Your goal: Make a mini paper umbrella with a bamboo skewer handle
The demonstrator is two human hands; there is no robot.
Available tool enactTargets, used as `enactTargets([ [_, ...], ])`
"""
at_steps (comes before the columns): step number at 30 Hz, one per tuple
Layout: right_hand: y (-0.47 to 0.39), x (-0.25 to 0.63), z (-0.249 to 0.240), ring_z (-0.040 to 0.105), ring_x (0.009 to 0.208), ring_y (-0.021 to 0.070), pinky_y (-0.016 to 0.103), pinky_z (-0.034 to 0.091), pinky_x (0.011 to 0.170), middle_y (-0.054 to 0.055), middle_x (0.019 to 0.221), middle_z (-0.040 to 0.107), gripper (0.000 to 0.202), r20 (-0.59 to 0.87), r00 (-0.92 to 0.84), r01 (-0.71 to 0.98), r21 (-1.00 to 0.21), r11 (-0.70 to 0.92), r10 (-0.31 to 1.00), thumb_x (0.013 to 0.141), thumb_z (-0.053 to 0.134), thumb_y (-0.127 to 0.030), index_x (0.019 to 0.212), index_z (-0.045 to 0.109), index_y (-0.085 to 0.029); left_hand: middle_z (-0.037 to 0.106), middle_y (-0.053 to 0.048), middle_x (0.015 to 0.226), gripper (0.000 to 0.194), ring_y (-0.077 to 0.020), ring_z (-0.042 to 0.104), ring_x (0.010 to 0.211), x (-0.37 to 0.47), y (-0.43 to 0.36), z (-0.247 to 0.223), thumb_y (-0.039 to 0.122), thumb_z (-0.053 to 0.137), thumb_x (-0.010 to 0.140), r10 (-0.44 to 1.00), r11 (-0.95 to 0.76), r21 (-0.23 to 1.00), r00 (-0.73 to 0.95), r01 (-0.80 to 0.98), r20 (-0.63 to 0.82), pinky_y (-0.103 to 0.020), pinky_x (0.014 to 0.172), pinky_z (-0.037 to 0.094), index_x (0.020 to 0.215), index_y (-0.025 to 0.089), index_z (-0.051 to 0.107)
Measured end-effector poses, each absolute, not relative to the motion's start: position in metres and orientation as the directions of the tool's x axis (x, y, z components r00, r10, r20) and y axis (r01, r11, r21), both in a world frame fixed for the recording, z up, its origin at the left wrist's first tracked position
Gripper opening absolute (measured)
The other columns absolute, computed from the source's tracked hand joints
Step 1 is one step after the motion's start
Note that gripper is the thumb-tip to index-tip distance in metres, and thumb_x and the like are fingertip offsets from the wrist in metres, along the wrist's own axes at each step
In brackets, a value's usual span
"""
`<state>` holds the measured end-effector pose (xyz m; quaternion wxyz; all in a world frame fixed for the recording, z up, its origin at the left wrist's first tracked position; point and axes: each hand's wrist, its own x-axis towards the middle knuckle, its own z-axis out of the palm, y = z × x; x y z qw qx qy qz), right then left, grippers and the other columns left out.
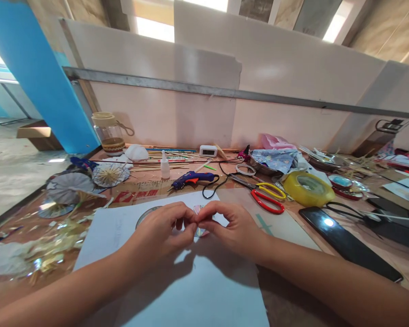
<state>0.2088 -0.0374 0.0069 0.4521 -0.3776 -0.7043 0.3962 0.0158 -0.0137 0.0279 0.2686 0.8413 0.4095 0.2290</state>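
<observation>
Watching the head view, I have the left hand (172, 225) and right hand (233, 227) meeting fingertip to fingertip, thumbs and forefingers pinched closed. A small shiny piece (200, 232) shows just behind and below them, above the white sheet (204, 290); the fingertips hide its middle, so I cannot tell how each hand grips it. At ten o'clock from the hands, the cardboard (136, 195) carries a red logo and red characters, too blurred to read. The dark display on the white device (208, 151) at twelve is unreadable. The left hand covers part of a round object (146, 215). Scissors (267, 201) lie at two; at four, glare whitens part of the phone (347, 243).
</observation>
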Motion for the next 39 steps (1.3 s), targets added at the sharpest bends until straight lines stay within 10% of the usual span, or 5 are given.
enactTargets([
  [11, -0.006, 0.232, 0.016, 0.049, 0.065, 0.0127, 0.025, 0.039, 0.06, -0.002, 0.072, 0.056, 0.003, -0.001, -0.34, 0.348, -0.929, 0.124, 0.94, 0.082, 0.059, -0.015, 0.079, 0.058, -0.017, 0.065, -0.009, 0.116, 0.035, -0.0271, 0.058, 0.108, 0.002, 0.01, 0.006, 0.041, 0.052, 0.095, 0.663, -0.746, 0.307, 0.705, 0.591, 0.253, -0.046, 0.096, 0.044, 0.122, 0.022, 0.064],
  [39, -0.016, 0.229, 0.005, 0.044, 0.063, 0.012, 0.026, 0.035, 0.059, -0.002, 0.07, 0.053, 0.005, -0.143, -0.433, 0.422, -0.904, 0.061, 0.89, 0.084, 0.058, -0.021, 0.081, 0.058, -0.017, 0.061, -0.005, 0.114, 0.029, -0.0253, 0.055, 0.108, 0.002, 0.003, -0.001, 0.038, 0.059, 0.087, 0.586, -0.795, 0.331, 0.784, 0.508, 0.204, -0.043, 0.099, 0.04, 0.113, 0.026, 0.064],
])
